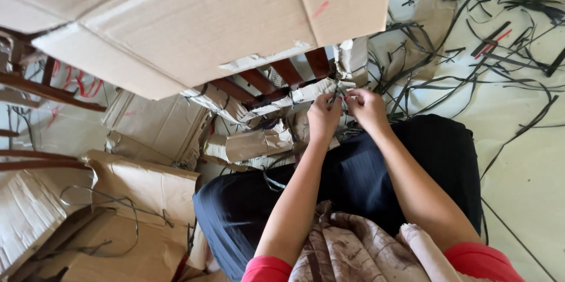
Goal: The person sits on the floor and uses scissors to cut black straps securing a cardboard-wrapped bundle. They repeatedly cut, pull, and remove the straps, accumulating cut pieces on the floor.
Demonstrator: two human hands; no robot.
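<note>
Brown paper wrap (315,89) lies just ahead of both hands; left hand (323,116) and right hand (365,107) pinch, maybe, a thin strap (343,97) between them.

Big cardboard box (194,17) upper left; black strap offcuts (494,52) strewn upper right; crumpled brown paper (135,211) lower left.

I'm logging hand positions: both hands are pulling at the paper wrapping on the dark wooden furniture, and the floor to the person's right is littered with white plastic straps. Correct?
Not quite. The head view shows the straps are black, not white. The left hand and right hand are indeed at the paper wrapping.
</note>
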